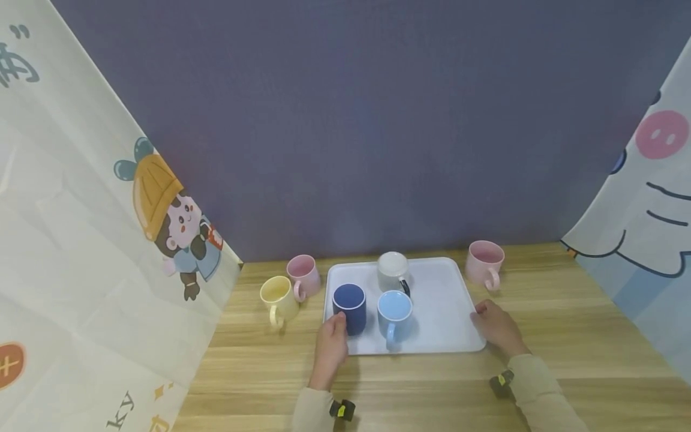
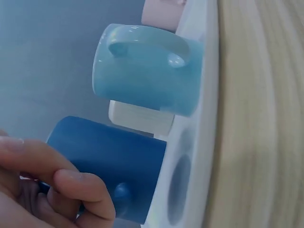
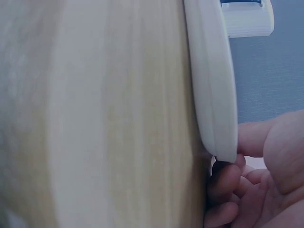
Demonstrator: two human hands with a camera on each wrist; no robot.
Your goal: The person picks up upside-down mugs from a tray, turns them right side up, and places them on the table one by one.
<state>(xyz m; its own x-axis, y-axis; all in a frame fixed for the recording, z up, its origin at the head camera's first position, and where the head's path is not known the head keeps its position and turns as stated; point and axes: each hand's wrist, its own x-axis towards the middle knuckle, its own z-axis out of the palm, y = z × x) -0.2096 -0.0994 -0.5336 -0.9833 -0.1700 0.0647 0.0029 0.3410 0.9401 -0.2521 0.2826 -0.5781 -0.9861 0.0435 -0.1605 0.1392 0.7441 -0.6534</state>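
Note:
My left hand (image 1: 332,348) grips a dark blue mug (image 1: 353,315) by its handle, at the left part of a white tray (image 1: 442,318). In the left wrist view, curled fingers (image 2: 85,190) cover most of that handle, and the mug's base is close over the tray. Right of it a light blue mug (image 1: 394,321) stands upright on the tray with its handle toward me. Behind that is a white mug (image 1: 393,276) with a black handle. My right hand (image 1: 499,327) pinches the tray's right edge near the front corner, thumb above and fingers below the rim (image 3: 223,137).
Left of the tray, a yellow mug (image 1: 283,300) and a pink mug (image 1: 305,279) stand close together on the wooden table (image 1: 421,390). Another pink mug (image 1: 484,264) is beyond the tray's back right corner. A dark wall (image 1: 378,132) rises behind the table; printed curtains (image 1: 65,210) hang at the sides.

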